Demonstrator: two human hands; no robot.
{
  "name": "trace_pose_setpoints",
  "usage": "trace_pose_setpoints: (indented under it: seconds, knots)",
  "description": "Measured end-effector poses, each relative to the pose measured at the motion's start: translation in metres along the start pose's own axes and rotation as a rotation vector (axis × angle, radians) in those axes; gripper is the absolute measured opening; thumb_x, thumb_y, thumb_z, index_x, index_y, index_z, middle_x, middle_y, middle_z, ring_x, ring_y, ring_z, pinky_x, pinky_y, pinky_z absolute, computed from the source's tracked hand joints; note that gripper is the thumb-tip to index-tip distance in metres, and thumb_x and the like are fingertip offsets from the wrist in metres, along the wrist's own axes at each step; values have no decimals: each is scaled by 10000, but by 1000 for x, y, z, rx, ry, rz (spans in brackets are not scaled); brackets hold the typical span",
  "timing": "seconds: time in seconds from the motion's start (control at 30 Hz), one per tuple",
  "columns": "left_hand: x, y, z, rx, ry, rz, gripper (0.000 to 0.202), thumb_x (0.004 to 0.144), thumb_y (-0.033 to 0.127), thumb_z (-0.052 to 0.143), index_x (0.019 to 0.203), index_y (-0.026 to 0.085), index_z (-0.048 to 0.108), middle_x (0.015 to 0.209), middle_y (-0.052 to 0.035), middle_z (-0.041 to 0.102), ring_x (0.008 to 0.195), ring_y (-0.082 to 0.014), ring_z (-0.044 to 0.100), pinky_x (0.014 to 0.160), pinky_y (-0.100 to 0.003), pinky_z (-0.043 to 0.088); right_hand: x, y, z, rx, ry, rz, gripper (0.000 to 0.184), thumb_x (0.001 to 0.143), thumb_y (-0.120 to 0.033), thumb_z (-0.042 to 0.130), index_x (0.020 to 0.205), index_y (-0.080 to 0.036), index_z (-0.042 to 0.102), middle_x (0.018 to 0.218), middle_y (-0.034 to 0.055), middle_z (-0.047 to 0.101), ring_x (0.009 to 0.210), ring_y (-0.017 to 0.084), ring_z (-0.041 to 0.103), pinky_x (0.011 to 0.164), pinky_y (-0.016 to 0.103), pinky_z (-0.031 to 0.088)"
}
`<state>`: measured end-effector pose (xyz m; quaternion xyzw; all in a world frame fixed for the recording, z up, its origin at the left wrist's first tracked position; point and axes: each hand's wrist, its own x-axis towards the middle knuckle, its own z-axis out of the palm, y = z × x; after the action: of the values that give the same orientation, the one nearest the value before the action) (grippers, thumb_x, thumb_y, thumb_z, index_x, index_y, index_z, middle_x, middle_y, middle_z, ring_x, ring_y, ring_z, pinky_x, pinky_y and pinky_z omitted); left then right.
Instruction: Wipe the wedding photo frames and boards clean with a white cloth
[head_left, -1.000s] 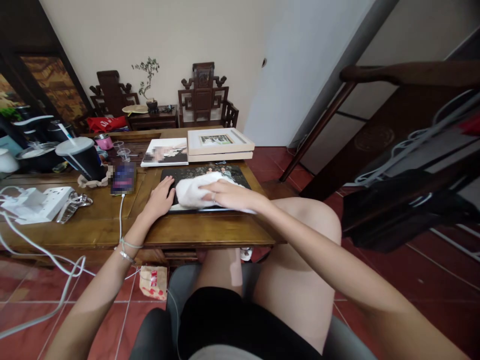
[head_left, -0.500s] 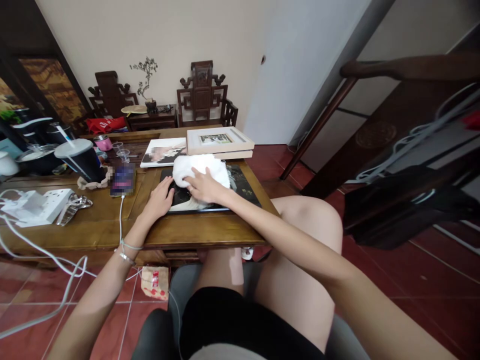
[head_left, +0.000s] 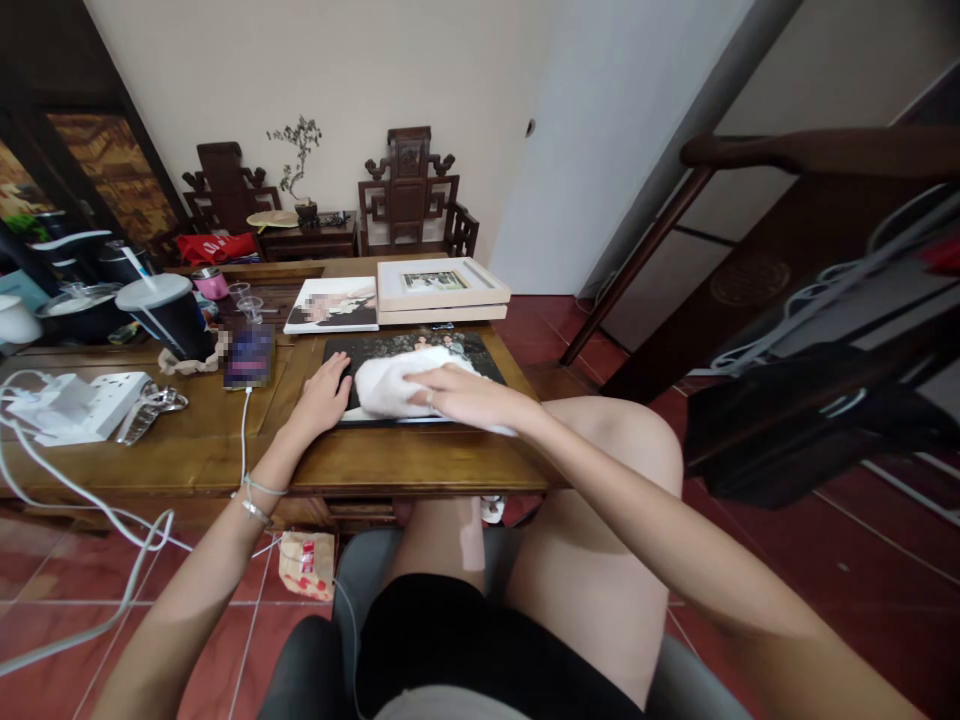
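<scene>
A dark photo panel (head_left: 382, 347) lies flat near the front edge of the wooden table (head_left: 420, 460); small figures show at its top. On its lower part rests a bunched white cloth (head_left: 386, 385), which covers much of the picture. My right hand (head_left: 465, 396) presses on the cloth and grips it, fingers partly sunk in it. At the panel's left edge lies my left hand (head_left: 324, 393), fingers stretched out and touching the edge, holding nothing.
Behind the panel are a white-edged photo print (head_left: 334, 305) and stacked pale frames (head_left: 442, 290). To the left stand a black cup (head_left: 169, 320) with a straw, a phone (head_left: 249, 357) on a cable and a white power strip (head_left: 97, 408). A wooden chair (head_left: 795, 155) is at right.
My right hand has drawn the cloth toward me and slightly right across the panel, uncovering the figures at its top. My left hand stays at the panel's left edge.
</scene>
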<state>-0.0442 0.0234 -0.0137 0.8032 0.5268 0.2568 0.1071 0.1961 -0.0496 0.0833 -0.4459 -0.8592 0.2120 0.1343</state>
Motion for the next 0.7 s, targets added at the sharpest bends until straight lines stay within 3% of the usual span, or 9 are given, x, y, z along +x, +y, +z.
trace_pose_setpoints:
  seconds: [0.1,0.2,0.3,0.4,0.5,0.6,0.7]
  knots:
    - [0,5,-5,-37,32,16,452,912,273,400,1334,157,513,1467,-125,470,1394,-248,391,1158,-480,304,37,12,1,-90,53,74,397,926,-202,347,1201,-166,631,1261,102,645,1155,292,559,986,401,391]
    - [0,11,-12,-111,134,21,445,916,276,395,1321,153,534,1422,-108,526,1343,-229,462,1163,-423,314,64,8,15,-181,91,133,413,933,-228,350,1258,-164,596,1297,144,615,1217,338,522,1021,506,356]
    - [1,14,-17,-221,255,-22,451,954,312,326,1321,162,541,1395,-79,558,1322,-204,485,1155,-384,330,71,-4,41,-251,137,29,397,909,-238,419,1267,-223,589,1346,125,580,1331,352,401,1064,623,252]
    - [1,13,-17,-309,341,-54,482,982,354,269,1327,153,539,1394,-77,559,1318,-195,490,1144,-364,343,56,-10,63,-260,109,-180,369,888,-219,446,1217,-212,613,1335,134,581,1360,331,360,1083,650,179]
    - [1,12,-13,-300,350,-42,523,998,383,221,1335,128,530,1405,-94,546,1328,-194,478,1151,-360,329,26,-6,65,-189,51,-309,329,894,-206,433,1152,-188,637,1216,130,647,1242,299,497,1087,575,228]
    - [0,13,-8,-197,247,-10,526,996,380,243,1371,100,483,1456,-127,483,1373,-209,423,1174,-382,286,-1,8,48,-94,42,-254,311,921,-229,404,1088,-201,665,1065,81,707,1053,262,605,1022,449,348]
    - [-1,13,-5,-56,77,16,526,970,328,312,1406,56,425,1499,-176,404,1414,-247,353,1177,-427,271,-9,25,24,-53,94,-63,351,922,-252,388,1110,-185,675,1124,89,700,1061,270,594,942,379,404]
